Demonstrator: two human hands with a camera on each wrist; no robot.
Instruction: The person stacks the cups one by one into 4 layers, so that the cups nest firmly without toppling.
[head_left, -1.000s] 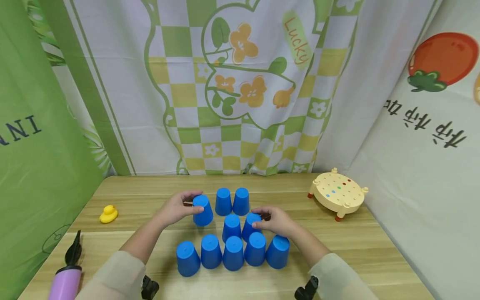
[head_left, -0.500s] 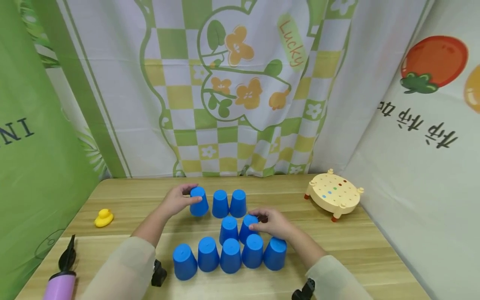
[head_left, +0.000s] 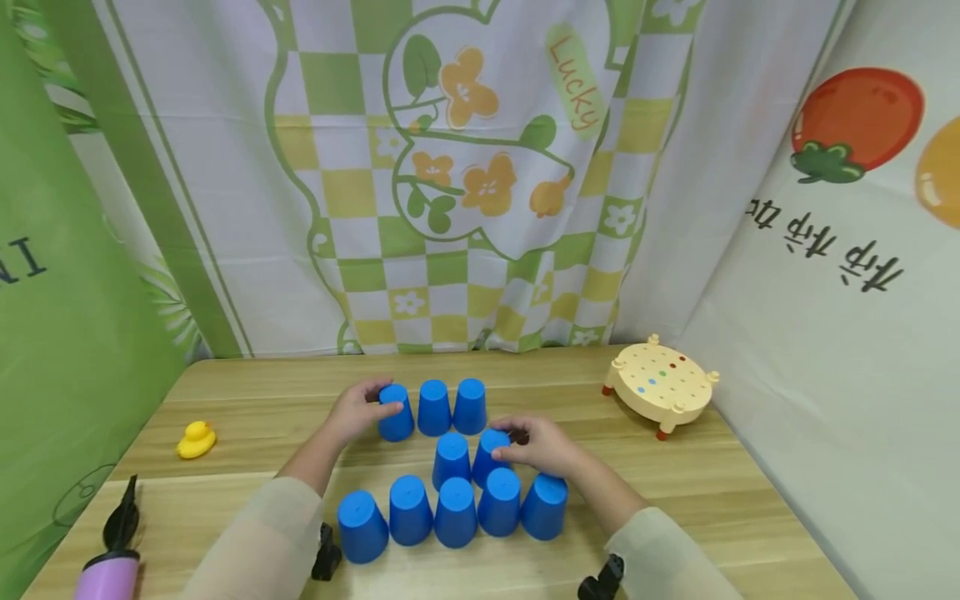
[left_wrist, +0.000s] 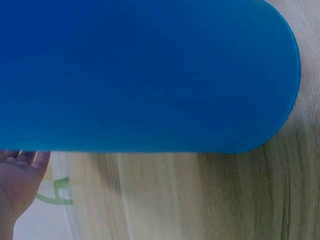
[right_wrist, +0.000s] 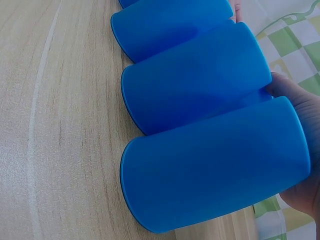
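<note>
My left hand grips an upside-down blue plastic cup at the left end of the back row, thumb across its front. Two matching cups, one and another, stand right of it. In the left wrist view the held cup fills most of the picture. My right hand holds the right cup of the middle pair, thumb at its near side and fingers behind. Its neighbour stands on the left. In the right wrist view, front-row cups partly hide that hand.
Several inverted blue cups form the front row, nearest the body. A yellow toy duck and a purple pump lie on the left of the wooden table. A cream round pegged stand sits at back right.
My left hand has carried its cup back and lowered it into line with the two back cups. The right hand keeps its hold. The head view has shifted slightly.
</note>
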